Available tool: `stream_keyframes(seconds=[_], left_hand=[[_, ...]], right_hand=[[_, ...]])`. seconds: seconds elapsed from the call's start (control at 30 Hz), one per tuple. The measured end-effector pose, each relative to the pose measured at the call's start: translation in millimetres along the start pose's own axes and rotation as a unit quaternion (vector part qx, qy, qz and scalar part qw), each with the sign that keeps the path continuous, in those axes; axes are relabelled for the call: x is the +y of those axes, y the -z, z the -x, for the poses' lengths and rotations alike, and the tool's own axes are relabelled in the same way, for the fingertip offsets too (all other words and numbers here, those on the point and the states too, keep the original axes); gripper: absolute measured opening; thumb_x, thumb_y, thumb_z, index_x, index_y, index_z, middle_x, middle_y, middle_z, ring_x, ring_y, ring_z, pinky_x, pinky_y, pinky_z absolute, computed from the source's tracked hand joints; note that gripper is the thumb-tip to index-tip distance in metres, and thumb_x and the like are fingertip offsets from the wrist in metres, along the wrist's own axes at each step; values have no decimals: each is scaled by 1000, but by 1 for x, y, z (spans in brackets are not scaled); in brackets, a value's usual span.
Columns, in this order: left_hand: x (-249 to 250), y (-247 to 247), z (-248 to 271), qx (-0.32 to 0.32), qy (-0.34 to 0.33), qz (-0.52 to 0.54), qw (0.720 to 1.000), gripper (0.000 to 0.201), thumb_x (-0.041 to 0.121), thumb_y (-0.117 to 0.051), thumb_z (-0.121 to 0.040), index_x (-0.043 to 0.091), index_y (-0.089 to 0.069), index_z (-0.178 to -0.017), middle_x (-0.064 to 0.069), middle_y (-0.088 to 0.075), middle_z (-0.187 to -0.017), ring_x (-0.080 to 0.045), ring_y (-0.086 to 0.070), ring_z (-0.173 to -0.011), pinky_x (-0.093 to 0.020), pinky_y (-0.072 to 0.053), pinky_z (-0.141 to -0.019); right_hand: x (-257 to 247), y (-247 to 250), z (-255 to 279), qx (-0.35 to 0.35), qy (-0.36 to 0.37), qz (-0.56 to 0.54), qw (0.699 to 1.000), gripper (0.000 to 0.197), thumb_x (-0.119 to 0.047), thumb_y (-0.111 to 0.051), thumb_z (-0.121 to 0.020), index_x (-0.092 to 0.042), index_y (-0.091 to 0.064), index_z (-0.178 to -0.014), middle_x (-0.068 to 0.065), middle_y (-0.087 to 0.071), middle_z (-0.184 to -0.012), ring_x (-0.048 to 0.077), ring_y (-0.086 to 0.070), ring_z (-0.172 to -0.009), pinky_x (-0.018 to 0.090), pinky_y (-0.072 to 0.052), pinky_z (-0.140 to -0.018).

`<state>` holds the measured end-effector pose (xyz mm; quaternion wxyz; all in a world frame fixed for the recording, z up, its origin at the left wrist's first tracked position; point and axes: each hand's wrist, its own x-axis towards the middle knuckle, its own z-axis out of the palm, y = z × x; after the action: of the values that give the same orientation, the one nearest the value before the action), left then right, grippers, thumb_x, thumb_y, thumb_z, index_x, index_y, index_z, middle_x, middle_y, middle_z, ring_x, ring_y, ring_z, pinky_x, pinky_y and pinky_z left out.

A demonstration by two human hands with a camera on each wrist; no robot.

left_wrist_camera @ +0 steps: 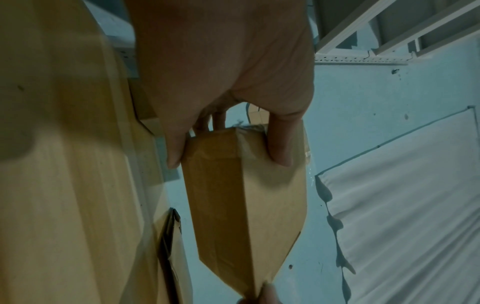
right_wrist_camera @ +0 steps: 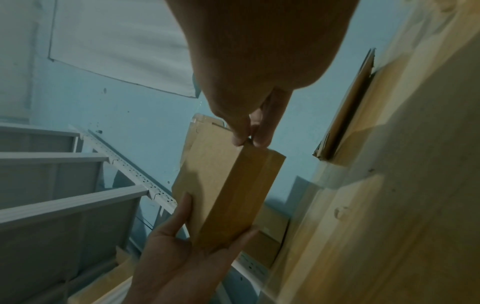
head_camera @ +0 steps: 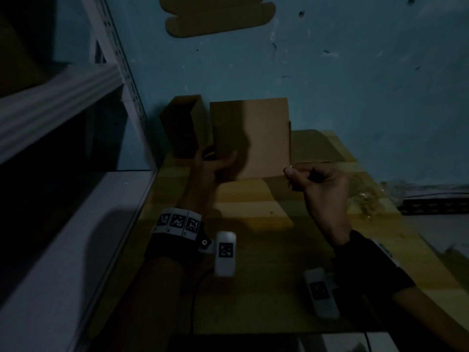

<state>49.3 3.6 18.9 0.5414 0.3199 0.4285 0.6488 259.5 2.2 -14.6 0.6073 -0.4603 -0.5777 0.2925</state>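
A flat brown cardboard box [head_camera: 251, 138] is held upright above the wooden table [head_camera: 253, 288], near the blue wall. My left hand [head_camera: 218, 161] grips its lower left end, thumb on one face and fingers on the other, as the left wrist view shows with the box [left_wrist_camera: 221, 195] and that hand [left_wrist_camera: 228, 156]. My right hand [head_camera: 289, 171] pinches the box's lower right corner between thumb and fingertips. In the right wrist view that pinch [right_wrist_camera: 250, 142] sits on the near corner of the box [right_wrist_camera: 228, 195]. Clear tape runs along the box's narrow side.
An open-ended cardboard box [head_camera: 182, 125] stands at the table's back left. Flat cardboard [head_camera: 317, 146] lies at the back right. A cardboard cut-out [head_camera: 218, 16] hangs on the wall. White metal shelving [head_camera: 63, 102] borders the table on the left.
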Motion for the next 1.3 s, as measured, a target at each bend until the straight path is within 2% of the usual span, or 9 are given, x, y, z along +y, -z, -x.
stream_keyframes(seconds=[0.23,0.37,0.5,0.57,0.67,0.87,1.03,1.17,1.3], left_hand=[[-4,2,-5,0,-16,-6,1000,89,14,-80,-60,10,-46,-142,-8,-66,-122,-27,-67,-106,-36,-58,-78],[-6,4,-7,4,-17,-17,1000,93,15,-82,-57,11,-45,-142,-7,-65,-124,-28,-66,-109,-39,-57,-81],[-6,3,-6,0,2,1,1000,81,15,-79,-64,6,-51,-140,-11,-68,-125,-27,-68,-108,-36,-58,-79],[-4,3,-6,-17,17,8,1000,64,18,-75,-70,3,-61,-130,-12,-70,-123,-27,-67,-108,-38,-57,-84],[-1,4,-3,-55,28,2,998,19,23,-70,-77,16,-82,-90,-2,-77,-97,-23,-66,-97,-44,-45,-91],[0,4,-1,-94,70,73,990,51,10,-51,-100,24,-81,-63,3,-78,-84,-18,-72,-88,-53,-44,-108],[-5,7,-3,-97,66,112,987,48,7,-47,-100,20,-83,-71,0,-78,-91,-18,-75,-85,-51,-47,-102],[-3,10,-1,-90,51,94,990,25,4,-56,-90,8,-73,-108,-5,-76,-106,-24,-71,-99,-39,-55,-89],[-7,12,-8,-79,29,87,993,61,2,-70,-74,1,-57,-134,-14,-68,-124,-32,-66,-113,-38,-58,-83]], right_hand=[[5,0,-1,-19,5,85,996,15,-22,-72,-92,-21,-68,-78,-1,-71,-75,15,-69,-68,28,-58,-63],[9,1,-4,-68,-24,50,996,20,-13,-66,-95,-16,-65,-75,10,-70,-81,25,-68,-74,34,-57,-65],[8,0,-5,-98,-24,25,995,16,-7,-58,-98,-12,-63,-83,12,-68,-86,18,-65,-74,27,-54,-67],[6,-1,-4,-106,-8,3,994,10,-6,-57,-99,-7,-62,-90,11,-67,-87,18,-67,-78,24,-55,-72],[2,0,-3,-114,26,-29,993,7,-5,-56,-99,-1,-60,-94,16,-66,-92,26,-67,-87,27,-57,-80],[-5,-2,0,-115,30,-97,988,9,-7,-56,-99,0,-59,-97,14,-68,-92,30,-69,-90,34,-58,-87],[-7,-5,1,-94,-19,-151,984,12,-5,-51,-101,4,-59,-98,25,-67,-93,24,-69,-87,29,-57,-86],[-8,-4,-1,-94,-76,-169,978,31,-22,-51,-104,4,-61,-90,15,-65,-79,32,-65,-82,33,-58,-82],[-8,-1,0,-107,-149,-118,976,65,-47,-61,-94,17,-63,-101,15,-64,-72,30,-64,-71,30,-60,-70]])
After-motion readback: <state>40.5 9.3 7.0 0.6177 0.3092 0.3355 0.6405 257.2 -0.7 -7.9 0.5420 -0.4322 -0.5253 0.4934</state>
